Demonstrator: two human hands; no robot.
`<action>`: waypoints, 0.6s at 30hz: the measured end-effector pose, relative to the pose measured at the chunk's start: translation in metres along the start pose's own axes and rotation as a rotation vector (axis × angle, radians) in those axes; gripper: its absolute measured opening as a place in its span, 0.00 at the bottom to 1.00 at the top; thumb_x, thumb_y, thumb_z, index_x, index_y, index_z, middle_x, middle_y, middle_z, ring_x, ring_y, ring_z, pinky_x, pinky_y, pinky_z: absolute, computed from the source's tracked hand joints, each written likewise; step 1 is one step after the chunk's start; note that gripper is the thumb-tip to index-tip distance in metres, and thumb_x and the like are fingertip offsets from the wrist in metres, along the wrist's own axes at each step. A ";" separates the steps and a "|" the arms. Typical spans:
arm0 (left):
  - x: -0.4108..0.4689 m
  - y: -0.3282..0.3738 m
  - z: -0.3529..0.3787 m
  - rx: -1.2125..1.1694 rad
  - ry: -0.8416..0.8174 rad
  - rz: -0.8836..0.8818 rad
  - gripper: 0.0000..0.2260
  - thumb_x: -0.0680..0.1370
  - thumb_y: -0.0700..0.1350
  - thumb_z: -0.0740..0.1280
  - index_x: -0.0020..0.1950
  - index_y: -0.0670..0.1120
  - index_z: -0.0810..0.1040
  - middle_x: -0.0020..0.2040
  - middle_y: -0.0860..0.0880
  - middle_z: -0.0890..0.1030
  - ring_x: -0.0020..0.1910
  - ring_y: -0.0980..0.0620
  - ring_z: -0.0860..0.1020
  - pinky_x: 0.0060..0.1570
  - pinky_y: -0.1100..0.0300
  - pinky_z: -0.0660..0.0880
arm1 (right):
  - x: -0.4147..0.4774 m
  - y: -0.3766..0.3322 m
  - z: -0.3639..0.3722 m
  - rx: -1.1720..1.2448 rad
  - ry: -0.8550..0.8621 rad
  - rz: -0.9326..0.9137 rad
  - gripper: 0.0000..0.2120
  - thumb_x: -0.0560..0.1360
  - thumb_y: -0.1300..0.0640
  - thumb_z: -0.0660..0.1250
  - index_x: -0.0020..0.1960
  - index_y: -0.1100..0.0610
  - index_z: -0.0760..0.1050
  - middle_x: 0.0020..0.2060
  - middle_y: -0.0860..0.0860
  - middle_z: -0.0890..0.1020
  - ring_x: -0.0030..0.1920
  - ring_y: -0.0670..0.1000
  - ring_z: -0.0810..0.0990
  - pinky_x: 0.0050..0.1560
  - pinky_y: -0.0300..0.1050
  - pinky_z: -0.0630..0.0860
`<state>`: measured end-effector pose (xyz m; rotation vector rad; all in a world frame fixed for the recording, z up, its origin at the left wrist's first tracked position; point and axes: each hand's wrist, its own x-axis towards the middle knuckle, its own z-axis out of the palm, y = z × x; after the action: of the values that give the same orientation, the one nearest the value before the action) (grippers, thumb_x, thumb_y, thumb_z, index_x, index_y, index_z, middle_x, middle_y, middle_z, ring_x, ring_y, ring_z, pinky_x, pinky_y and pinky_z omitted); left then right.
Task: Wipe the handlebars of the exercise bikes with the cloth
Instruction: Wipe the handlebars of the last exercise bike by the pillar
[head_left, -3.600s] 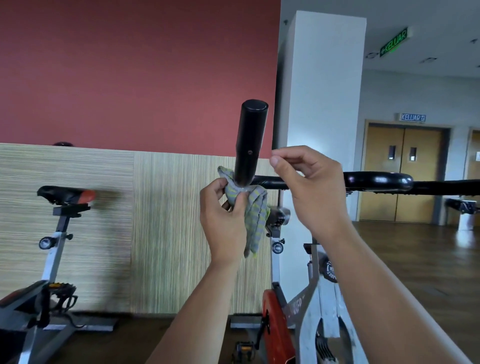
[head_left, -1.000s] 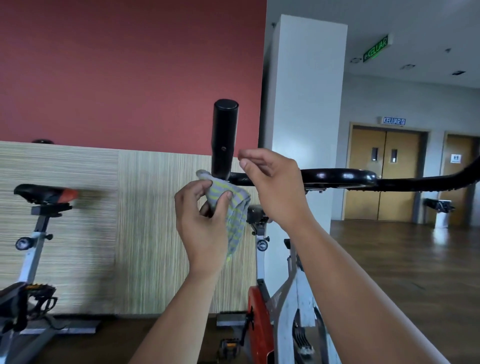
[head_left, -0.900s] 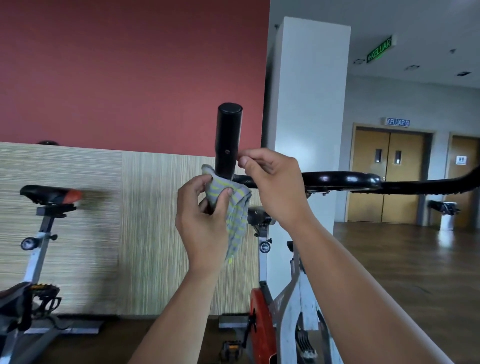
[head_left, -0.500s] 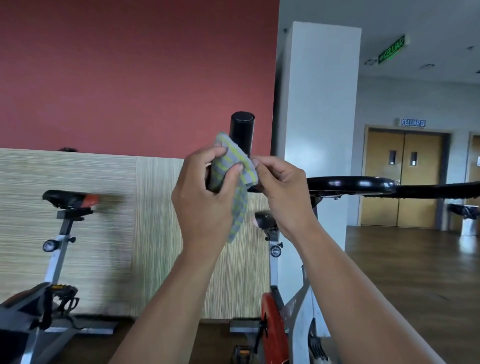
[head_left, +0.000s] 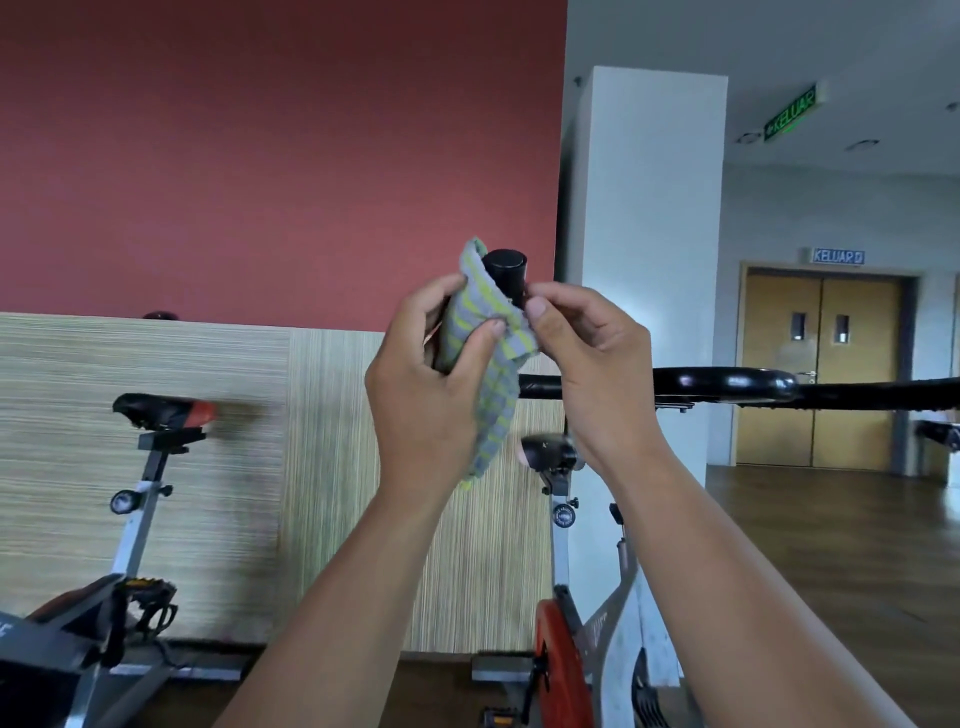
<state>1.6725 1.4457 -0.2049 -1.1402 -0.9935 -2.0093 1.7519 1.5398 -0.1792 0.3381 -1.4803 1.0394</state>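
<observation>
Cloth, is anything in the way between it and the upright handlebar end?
Nothing visible. The cloth lies wrapped against the upright handlebar end, held by the left hand; the right hand pinches its edge.

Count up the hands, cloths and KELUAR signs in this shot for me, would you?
Hands: 2, the left hand and the right hand
Cloths: 1, the striped cloth
KELUAR signs: 2, the green sign and the blue sign
Total: 5
</observation>
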 end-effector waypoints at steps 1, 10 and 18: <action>-0.004 -0.006 -0.002 0.009 -0.024 -0.024 0.16 0.75 0.42 0.75 0.59 0.56 0.78 0.54 0.59 0.83 0.56 0.58 0.81 0.58 0.53 0.78 | 0.000 -0.001 0.001 0.006 -0.003 -0.002 0.05 0.78 0.63 0.70 0.51 0.56 0.83 0.45 0.53 0.86 0.48 0.54 0.84 0.57 0.51 0.81; 0.006 -0.005 -0.009 -0.047 -0.116 -0.035 0.14 0.77 0.42 0.73 0.59 0.55 0.80 0.54 0.55 0.84 0.56 0.53 0.82 0.58 0.48 0.79 | -0.006 0.000 0.004 -0.034 0.013 -0.028 0.09 0.78 0.64 0.70 0.51 0.51 0.82 0.47 0.50 0.86 0.50 0.50 0.84 0.52 0.42 0.79; 0.004 -0.044 -0.020 -0.031 -0.319 -0.082 0.18 0.75 0.43 0.75 0.61 0.54 0.75 0.55 0.51 0.84 0.57 0.48 0.83 0.58 0.42 0.78 | -0.017 0.010 0.008 -0.074 0.048 -0.014 0.09 0.78 0.64 0.69 0.54 0.53 0.82 0.48 0.50 0.86 0.52 0.50 0.85 0.49 0.41 0.80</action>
<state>1.6271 1.4512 -0.2215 -1.4916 -1.1853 -1.9483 1.7430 1.5333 -0.1976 0.2691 -1.4674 0.9727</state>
